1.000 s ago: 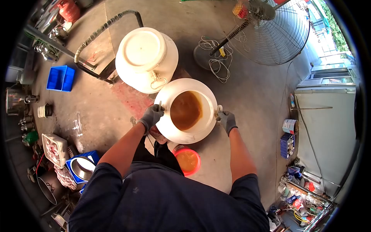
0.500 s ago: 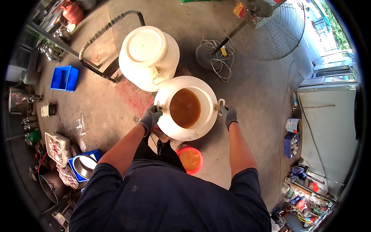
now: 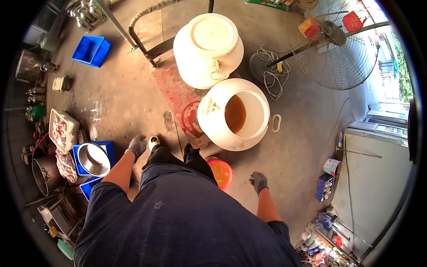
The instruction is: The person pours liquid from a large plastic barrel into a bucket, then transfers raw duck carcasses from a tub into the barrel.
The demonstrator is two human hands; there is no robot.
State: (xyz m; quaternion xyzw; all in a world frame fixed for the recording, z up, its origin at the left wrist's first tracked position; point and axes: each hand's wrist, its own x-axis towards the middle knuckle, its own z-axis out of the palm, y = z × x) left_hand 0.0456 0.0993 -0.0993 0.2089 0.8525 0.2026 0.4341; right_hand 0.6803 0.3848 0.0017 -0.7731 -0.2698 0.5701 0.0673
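A white open-topped plastic barrel [image 3: 212,129] with brown liquid [image 3: 235,114] inside stands in front of me; loop handles hang at both sides of its neck. My left hand [image 3: 137,146], in a grey glove, hangs beside my left leg with its fingers loosely extended and nothing in it. On the other side, my right hand [image 3: 259,182], gloved the same way, hangs above the floor, holding nothing, its fingers apart. Closest to the right hand is a red bucket [image 3: 227,181] of orange-brown liquid by my feet. Both hands are apart from the barrel.
A lidded white barrel [image 3: 195,66] stands behind the open one, near a cart handle [image 3: 153,9]. A large fan [image 3: 333,33] with coiled cable is at the upper right. Blue crates [image 3: 91,50], a steel basin [image 3: 93,159] and a beige tray [image 3: 64,133] lie left.
Both hands have let go of the open barrel's handles and dropped back toward my sides. My view has shifted, so the barrels now appear farther right and higher.
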